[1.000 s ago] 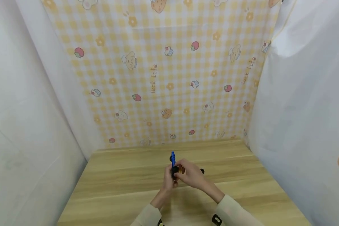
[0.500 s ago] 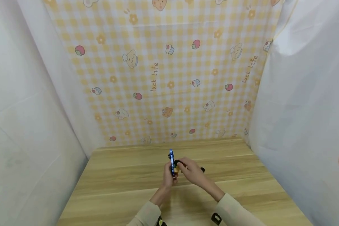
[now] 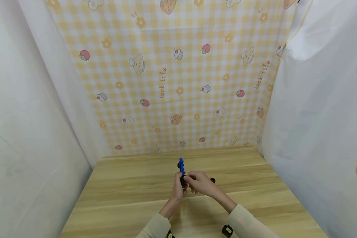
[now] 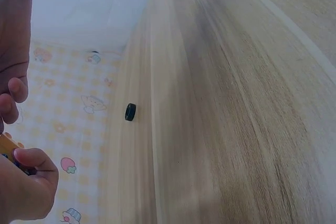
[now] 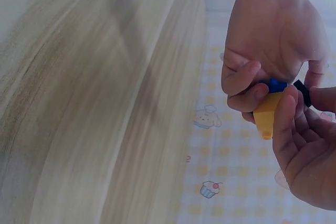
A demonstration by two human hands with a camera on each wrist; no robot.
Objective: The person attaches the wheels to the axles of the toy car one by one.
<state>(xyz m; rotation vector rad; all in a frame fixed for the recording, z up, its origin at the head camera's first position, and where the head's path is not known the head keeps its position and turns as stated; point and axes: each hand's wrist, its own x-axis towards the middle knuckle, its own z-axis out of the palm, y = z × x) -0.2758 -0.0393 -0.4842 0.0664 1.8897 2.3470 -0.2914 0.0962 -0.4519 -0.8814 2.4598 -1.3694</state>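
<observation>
Above the wooden table, my left hand (image 3: 177, 190) grips a blue toy vehicle body (image 3: 182, 164) with a yellow part (image 5: 266, 113) beneath it. One black wheel (image 3: 178, 165) shows on the body's left side, toward its far end. My right hand (image 3: 203, 184) pinches a second black wheel (image 3: 183, 180) against the near end of the body. In the right wrist view that black piece (image 5: 302, 93) sits between the thumb and fingers, beside the blue part. Fingers hide whether it is fitted on.
A loose black wheel (image 4: 130, 112) stands on the wooden table (image 3: 122, 191), just beyond my right hand. Behind the table hangs a yellow checked cloth (image 3: 178, 105). White sheets (image 3: 309, 109) close off both sides. Dark strapped items (image 3: 227, 230) show by the sleeves.
Half a second ago the wheel in my right hand was tilted and slightly apart from the blue body. Now it is back against it. The body has turned a little in my left hand.
</observation>
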